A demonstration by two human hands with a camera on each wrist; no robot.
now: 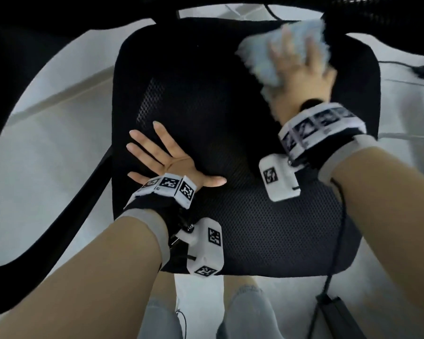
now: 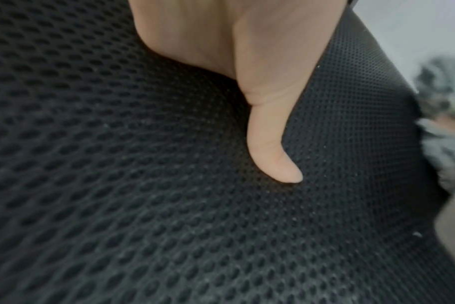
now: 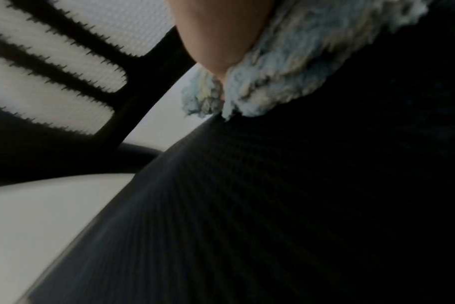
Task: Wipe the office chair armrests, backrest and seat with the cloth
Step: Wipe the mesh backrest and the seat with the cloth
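The black mesh seat (image 1: 230,113) of the office chair fills the middle of the head view. My left hand (image 1: 162,157) lies flat on its left front part, fingers spread; the left wrist view shows the thumb (image 2: 270,144) pressing into the mesh (image 2: 143,205). My right hand (image 1: 301,69) presses a fluffy light-blue cloth (image 1: 260,59) onto the seat's back right corner with straight, motion-blurred fingers. In the right wrist view the cloth (image 3: 286,78) bunches under the heel of the hand (image 3: 221,30). The backrest (image 1: 83,11) rises at the top edge.
The left armrest (image 1: 59,216) curves down along the seat's left side. The backrest frame with mesh slots (image 3: 52,51) stands just behind the cloth. A black box with a cable (image 1: 338,311) lies on the pale floor at the front right. My legs (image 1: 250,314) stand before the seat.
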